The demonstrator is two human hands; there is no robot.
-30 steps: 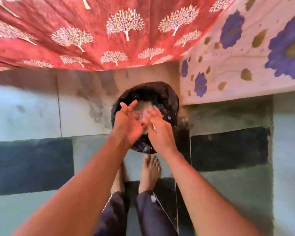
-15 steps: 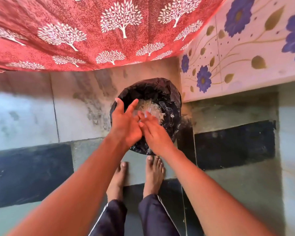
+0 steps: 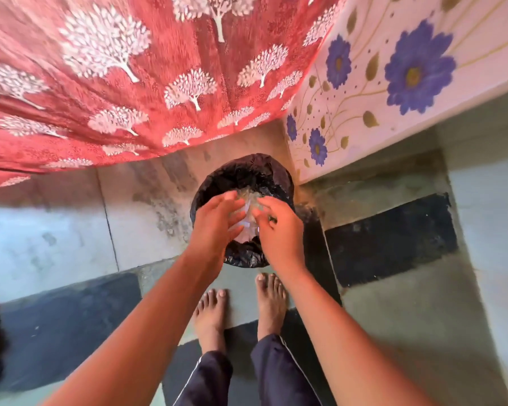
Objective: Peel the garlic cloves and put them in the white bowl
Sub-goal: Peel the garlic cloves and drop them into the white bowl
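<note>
The fingers of the left hand (image 3: 214,227) are stretched out straight and slightly apart, pointing away from the person over the mouth of a bin lined with a black plastic bag (image 3: 241,177). The fingers of the right hand (image 3: 280,232) are loosely bent and spread, their tips close to those of the left hand, and neither hand can be seen gripping anything. Both hands hover just above the bin, backs facing up. Between and beneath the fingertips lies a pale, papery heap of garlic skins (image 3: 248,213) inside the bag; motion blur makes it impossible to tell whether any skins touch the fingers. No garlic cloves or white bowl are in view. Two bare forearms reach in from the bottom of the view. Below the bin, the person's bare feet (image 3: 241,309) stand side by side on a floor (image 3: 393,303) of grey and dark tiles, with dark trousers (image 3: 247,379) edged by a thin white stripe above them. A red curtain printed with white trees (image 3: 135,77) hangs across the upper left. At the upper right is a pale pink wall painted with purple flowers (image 3: 408,74). The bin sits in the corner where curtain and wall meet.
</note>
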